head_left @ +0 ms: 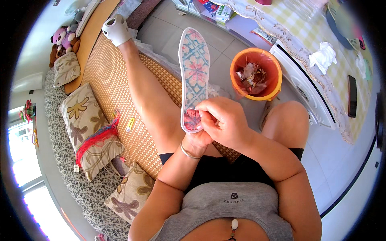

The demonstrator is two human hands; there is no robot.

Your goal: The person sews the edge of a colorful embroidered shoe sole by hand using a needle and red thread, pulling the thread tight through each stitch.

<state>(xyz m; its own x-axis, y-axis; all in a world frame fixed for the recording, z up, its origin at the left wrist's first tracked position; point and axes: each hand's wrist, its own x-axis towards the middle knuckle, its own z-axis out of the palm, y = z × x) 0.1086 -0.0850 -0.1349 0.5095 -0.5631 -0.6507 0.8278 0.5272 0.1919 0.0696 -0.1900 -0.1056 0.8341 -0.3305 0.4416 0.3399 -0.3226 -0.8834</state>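
An embroidered shoe insole [195, 68] with a white edge stands out in front of me, toe end pointing away. Blue lattice lines and pink-red flowers cover its face, and the heel part is stitched red. My left hand [198, 139], a bangle at its wrist, is closed around the heel end from beneath; most of its fingers are hidden behind the insole. Over the heel, my right hand [223, 120] is closed in a pinch. A thin pale sliver that looks like a needle [192, 109] shows at its fingertips, against the stitched face.
Red and pink thread skeins [98, 138] lie on a floral cushion [82, 116] to the left. A small yellow object [130, 124] rests on the woven mat [116, 80]. At right are an orange bin [257, 97] with scraps and a table holding tissue [323, 55] and a phone [352, 96].
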